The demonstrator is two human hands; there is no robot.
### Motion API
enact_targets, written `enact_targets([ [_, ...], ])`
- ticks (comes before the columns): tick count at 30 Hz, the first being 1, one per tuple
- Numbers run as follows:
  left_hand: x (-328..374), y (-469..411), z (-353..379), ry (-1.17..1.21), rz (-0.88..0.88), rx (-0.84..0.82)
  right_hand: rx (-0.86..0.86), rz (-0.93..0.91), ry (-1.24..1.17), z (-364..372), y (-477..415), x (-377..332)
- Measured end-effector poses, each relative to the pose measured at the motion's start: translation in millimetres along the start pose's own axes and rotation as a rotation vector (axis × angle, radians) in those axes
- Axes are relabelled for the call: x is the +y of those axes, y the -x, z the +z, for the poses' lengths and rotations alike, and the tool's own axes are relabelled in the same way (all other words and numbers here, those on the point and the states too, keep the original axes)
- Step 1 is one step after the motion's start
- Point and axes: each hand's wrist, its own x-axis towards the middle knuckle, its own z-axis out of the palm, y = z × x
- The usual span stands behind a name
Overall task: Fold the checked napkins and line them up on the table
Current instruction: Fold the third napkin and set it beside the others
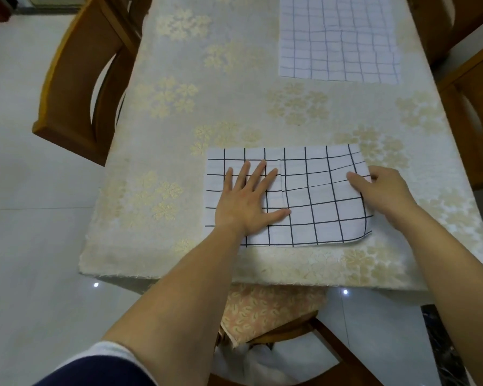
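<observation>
A white napkin with a bold black check (pixel 313 196) lies folded over near the front edge of the table. My left hand (pixel 248 199) lies flat on its left half, fingers straight and spread. My right hand (pixel 379 190) rests on the napkin's right edge with its fingers bent over the cloth there; the right edge is lifted and curled. A second napkin with a fine, faint check (pixel 338 37) lies flat at the far right of the table.
The table wears a cream cloth with gold flowers (pixel 201 107). Wooden chairs stand at the left (pixel 76 79) and right (pixel 469 112). A cushioned chair seat (pixel 265 310) sits under the front edge.
</observation>
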Motion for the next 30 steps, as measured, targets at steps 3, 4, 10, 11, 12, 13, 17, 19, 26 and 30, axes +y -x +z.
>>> enact_targets([
  [3, 0.9, 0.6, 0.0, 0.041, -0.001, 0.008, 0.067, -0.163, 0.193, -0.4, 13.8, -11.9],
  [4, 1.1, 1.1, -0.3, 0.058, -0.004, 0.013, 0.088, -0.17, 0.206, -0.4, 15.8, -14.0],
  [10, 1.4, 2.5, -2.2, 0.067, -0.002, 0.014, 0.116, -0.107, 0.18, -3.4, 22.4, -9.9],
  [11, 0.8, 2.9, -2.5, 0.081, 0.0, 0.025, 0.138, -0.126, 0.166, -3.6, 25.4, -12.4],
  [12, 0.4, 3.2, -2.6, 0.099, 0.003, 0.036, 0.16, -0.158, 0.146, -4.4, 27.4, -14.6],
  [13, 0.2, 3.5, -2.5, 0.112, 0.007, 0.048, 0.17, -0.184, 0.132, -5.2, 29.1, -17.5],
  [17, 0.0, 3.8, -0.1, 0.107, 0.015, 0.066, 0.211, -0.287, 0.156, -4.3, 37.2, -35.3],
  [19, -0.8, 3.9, 1.0, 0.118, 0.015, 0.086, 0.229, -0.344, 0.192, 0.5, 42.5, -47.9],
  [26, -1.7, 4.1, 3.7, 0.113, 0.04, 0.091, 0.29, -0.502, 0.344, 30.1, 58.3, -90.7],
  [30, -0.6, 2.2, 3.3, 0.032, 0.042, 0.022, 0.264, -0.486, 0.373, 37.9, 62.7, -92.8],
])
